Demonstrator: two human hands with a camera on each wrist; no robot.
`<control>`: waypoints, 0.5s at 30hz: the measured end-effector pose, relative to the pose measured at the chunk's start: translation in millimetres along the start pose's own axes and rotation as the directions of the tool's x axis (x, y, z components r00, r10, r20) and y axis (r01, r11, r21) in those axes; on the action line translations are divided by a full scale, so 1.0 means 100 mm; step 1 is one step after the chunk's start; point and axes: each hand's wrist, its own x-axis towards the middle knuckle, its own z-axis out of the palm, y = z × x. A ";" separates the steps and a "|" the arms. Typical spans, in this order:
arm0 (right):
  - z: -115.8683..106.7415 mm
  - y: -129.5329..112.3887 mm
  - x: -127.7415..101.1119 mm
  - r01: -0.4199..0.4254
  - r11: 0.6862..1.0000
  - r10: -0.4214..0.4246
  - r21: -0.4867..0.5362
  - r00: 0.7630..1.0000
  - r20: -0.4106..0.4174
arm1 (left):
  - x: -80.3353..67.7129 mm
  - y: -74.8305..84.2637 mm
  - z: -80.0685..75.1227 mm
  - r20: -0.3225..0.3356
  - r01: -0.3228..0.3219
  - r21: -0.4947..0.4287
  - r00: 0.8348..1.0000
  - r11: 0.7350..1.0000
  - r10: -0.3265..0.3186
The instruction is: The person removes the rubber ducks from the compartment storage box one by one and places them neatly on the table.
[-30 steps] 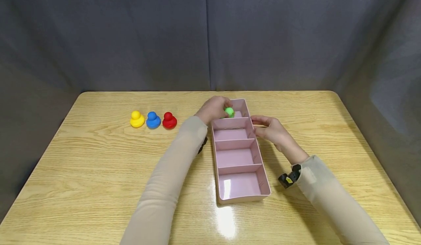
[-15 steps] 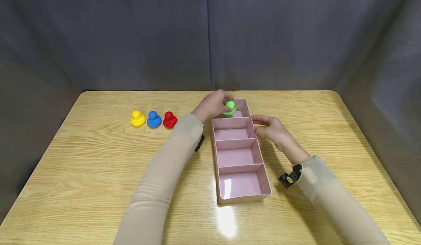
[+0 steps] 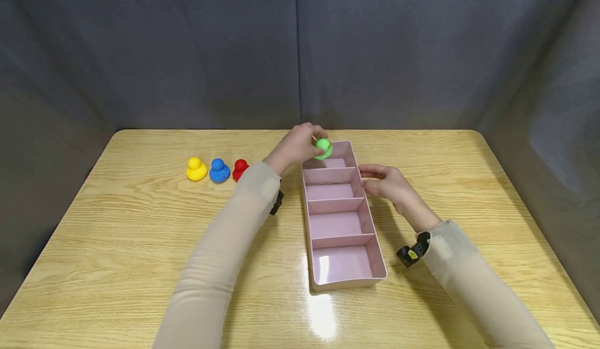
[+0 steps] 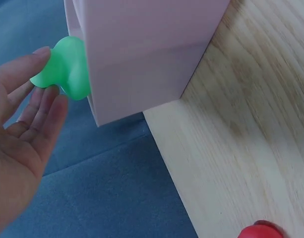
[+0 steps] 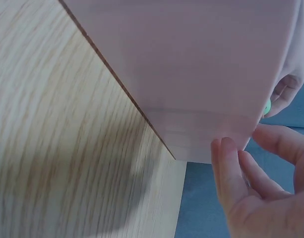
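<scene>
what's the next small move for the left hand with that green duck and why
Probably lower the green duck into the far compartment of the pink tray. The left hand pinches it just above that end, all four compartments look empty, and the right hand rests against the tray's side, steadying it.

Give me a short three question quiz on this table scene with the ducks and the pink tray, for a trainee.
1. True or false: the left hand holds the green duck above the far end of the pink tray.
2. Which duck stands farthest from the tray? A) yellow duck B) blue duck C) red duck
3. Fill in: the tray has ____ compartments.

Key
1. True.
2. A.
3. Four. The right hand rests against the tray's right wall.
</scene>
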 end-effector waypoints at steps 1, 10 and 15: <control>0.00 0.00 0.00 -0.005 1.000 0.005 -0.002 1.000 -0.004 | -0.01 0.00 -0.02 -0.003 -0.002 -0.002 1.000 1.000 0.002; 0.01 -0.03 0.03 -0.043 0.999 0.043 0.016 0.999 -0.029 | -0.09 -0.06 -0.17 -0.014 0.011 -0.017 1.000 1.000 -0.011; 0.03 -0.03 0.05 -0.039 0.998 0.041 0.057 0.998 -0.040 | -0.12 -0.08 -0.21 -0.022 0.007 -0.023 1.000 1.000 -0.008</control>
